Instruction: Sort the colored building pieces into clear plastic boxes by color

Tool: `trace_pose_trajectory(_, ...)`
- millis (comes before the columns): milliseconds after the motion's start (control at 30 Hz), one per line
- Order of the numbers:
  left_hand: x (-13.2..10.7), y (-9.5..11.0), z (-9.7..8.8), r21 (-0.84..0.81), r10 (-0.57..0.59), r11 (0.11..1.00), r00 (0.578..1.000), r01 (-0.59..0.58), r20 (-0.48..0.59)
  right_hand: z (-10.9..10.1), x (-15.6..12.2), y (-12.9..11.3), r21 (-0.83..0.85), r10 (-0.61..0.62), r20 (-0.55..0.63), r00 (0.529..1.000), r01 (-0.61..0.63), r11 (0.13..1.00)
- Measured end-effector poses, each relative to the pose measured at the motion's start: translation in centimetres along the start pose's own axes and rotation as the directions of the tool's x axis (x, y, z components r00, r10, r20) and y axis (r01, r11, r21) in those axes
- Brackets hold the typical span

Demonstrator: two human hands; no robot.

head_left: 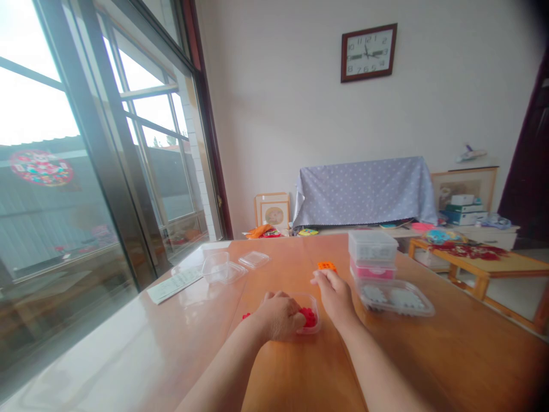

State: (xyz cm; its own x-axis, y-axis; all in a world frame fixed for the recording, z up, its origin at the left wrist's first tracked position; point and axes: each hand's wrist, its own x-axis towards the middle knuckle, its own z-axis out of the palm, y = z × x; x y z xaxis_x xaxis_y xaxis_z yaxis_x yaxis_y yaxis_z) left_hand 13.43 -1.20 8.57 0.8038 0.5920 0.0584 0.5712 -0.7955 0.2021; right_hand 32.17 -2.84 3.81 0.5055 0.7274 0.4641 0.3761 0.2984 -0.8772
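Note:
My left hand [281, 316] reaches into a small clear plastic container [316, 303], its fingers curled down. Red toothed plastic pieces [307, 316] show inside, beside the thumb. What the fingertips grip is hidden behind the hand. Another bit of red [246, 316] peeks out left of the wrist. My right hand [335, 293] is closed, thumb against the fingers, to the right of the container. An orange plastic piece with holes [326, 266] sticks out past its fingers and appears held there.
Clear boxes, one with a pink band [373, 270], are stacked on the right of the wooden table [295, 377]. In front lies a clear tray of white pieces [397, 297]. Open clear containers [223, 269], a lid [254, 259] and a printed sheet [175, 285] lie at left.

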Motion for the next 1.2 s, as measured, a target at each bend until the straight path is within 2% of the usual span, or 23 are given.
trace_pose_trajectory(100, 0.2, 0.3, -0.1, 0.021, 0.007, 1.0, 1.0, -0.007, 0.017, 0.0, 0.1, 0.1, -0.009, -0.014, 0.008, 1.0, 0.014, 1.0)
trace_pose_trajectory(300, 0.0, 1.0, -0.3, 0.007, -0.012, 1.0, 1.0, 0.012, -0.027, -0.1, 0.0, -0.2, -0.031, -0.011, 0.022, 1.0, 0.012, 0.999)
trace_pose_trajectory(433, -0.3, 0.9, -0.1, -0.087, 0.021, 0.996, 0.996, -0.029, -0.092, -0.2, 0.0, -0.2, -0.056, -0.005, 0.035, 0.999, 0.007, 0.998)
trace_pose_trajectory(533, -0.6, 0.0, -0.2, -0.212, -0.015, 0.977, 0.978, -0.031, -0.21, -0.1, 0.1, -0.1, -0.072, 0.005, 0.087, 0.996, 0.002, 0.997)
trace_pose_trajectory(633, -1.1, -1.8, -0.3, -0.387, -0.142, 0.922, 0.925, -0.005, -0.351, 0.0, 0.0, 0.1, -0.072, 0.001, 0.172, 0.985, 0.011, 0.997)
trace_pose_trajectory(733, -2.0, -4.4, -0.2, -0.571, -0.31, 0.821, 0.849, 0.011, -0.429, 0.2, -0.3, 0.2, -0.1, -0.039, 0.246, 0.968, 0.066, 0.993)
trace_pose_trajectory(833, -2.9, -7.1, 0.7, -0.661, -0.471, 0.75, 0.72, 0.024, -0.509, 0.3, -0.5, 0.3, -0.149, -0.098, 0.302, 0.948, 0.149, 0.978)
trace_pose_trajectory(900, -3.4, -8.5, 1.6, -0.666, -0.53, 0.745, 0.636, 0.032, -0.561, 0.2, -0.6, 0.3, -0.195, -0.111, 0.33, 0.937, 0.183, 0.964)
trace_pose_trajectory(967, -3.8, -9.7, 2.8, -0.66, -0.554, 0.751, 0.576, 0.034, -0.6, 0.1, -0.6, 0.2, -0.259, -0.096, 0.373, 0.923, 0.203, 0.944)
trace_pose_trajectory(1033, -4.0, -10.4, 3.9, -0.663, -0.568, 0.748, 0.553, 0.037, -0.61, -0.1, -0.7, -0.1, -0.334, -0.07, 0.429, 0.901, 0.23, 0.914)
trace_pose_trajectory(1200, -4.1, -11.6, 5.2, -0.666, -0.578, 0.742, 0.578, 0.077, -0.577, -0.5, -1.2, -1.7, -0.502, 0.032, 0.582, 0.813, 0.328, 0.8)
